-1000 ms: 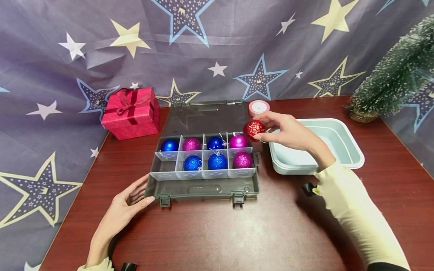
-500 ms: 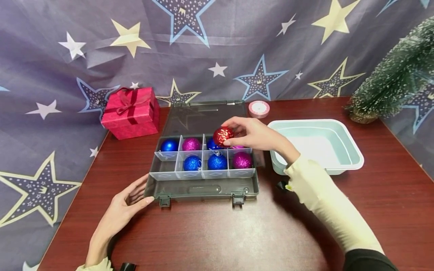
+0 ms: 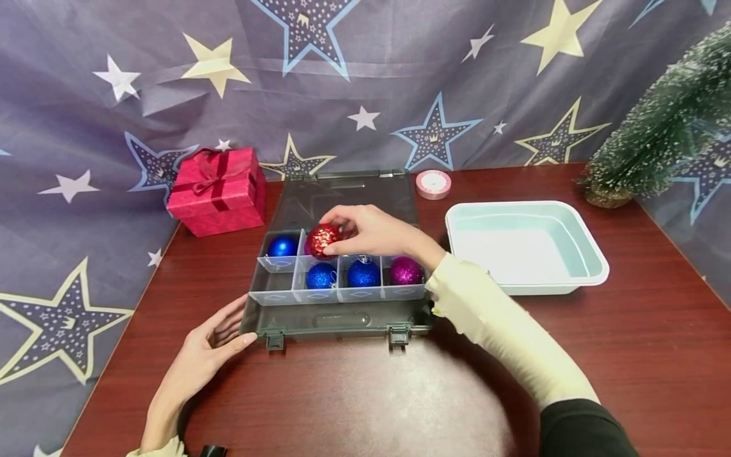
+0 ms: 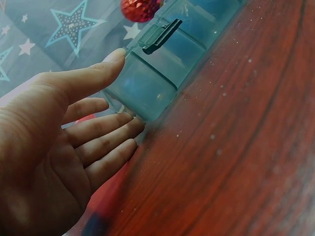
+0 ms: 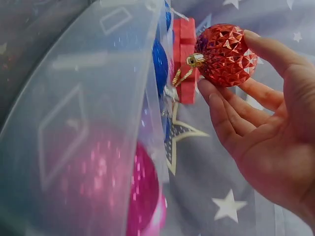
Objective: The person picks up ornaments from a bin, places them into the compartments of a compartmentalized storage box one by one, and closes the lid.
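Note:
My right hand (image 3: 377, 231) pinches a shiny red Christmas ball (image 3: 324, 240) between thumb and fingertips, over the back row of a divided plastic box (image 3: 342, 319). A gold cap and loop show on the faceted ball in the right wrist view. Under it, a magenta ball is mostly hidden. Blue balls, one of them glittery blue (image 3: 322, 275), and a glitter magenta ball (image 3: 406, 271) sit in other compartments. My left hand (image 3: 197, 358) rests at the box's front left corner, thumb by the front edge, fingers nearly straight along the side, as the left wrist view shows.
The box's dark lid (image 3: 348, 197) lies folded back. To the right stands a pale blue basin (image 3: 594, 279); behind it are a pink ribbon roll (image 3: 433, 184) and a small frosted Christmas tree (image 3: 639, 146). A red gift box (image 3: 217, 197) stands back left.
My right hand has carried the red ball leftward from beside the basin, across the box's back row to above its second compartment. The left hand has stayed at the corner.

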Demonstrator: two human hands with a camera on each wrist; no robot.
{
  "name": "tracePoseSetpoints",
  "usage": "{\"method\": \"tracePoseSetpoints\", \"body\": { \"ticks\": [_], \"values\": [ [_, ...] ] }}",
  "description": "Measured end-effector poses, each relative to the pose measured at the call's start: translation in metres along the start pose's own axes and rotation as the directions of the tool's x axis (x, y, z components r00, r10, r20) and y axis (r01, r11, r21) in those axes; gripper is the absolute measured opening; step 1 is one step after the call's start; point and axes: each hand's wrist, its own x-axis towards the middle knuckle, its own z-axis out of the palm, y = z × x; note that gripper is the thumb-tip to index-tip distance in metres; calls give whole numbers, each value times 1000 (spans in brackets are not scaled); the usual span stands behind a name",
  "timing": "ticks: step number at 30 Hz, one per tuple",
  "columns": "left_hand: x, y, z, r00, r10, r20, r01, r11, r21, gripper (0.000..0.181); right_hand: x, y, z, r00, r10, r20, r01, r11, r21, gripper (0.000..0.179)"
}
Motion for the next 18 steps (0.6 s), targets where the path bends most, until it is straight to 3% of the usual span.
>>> {"method": "tracePoseSetpoints", "body": {
  "ticks": [10, 18],
  "values": [
    [0, 0, 0, 1000, 12, 3, -12, 1000, 3, 65, 39, -17, 27, 995, -33, 90, 37, 998, -41, 46],
    [1, -1, 1, 1000, 14, 2, -14, 1000, 23, 65, 52, -25, 42, 989, -24, 145, 33, 998, -56, 49]
  ]
}}
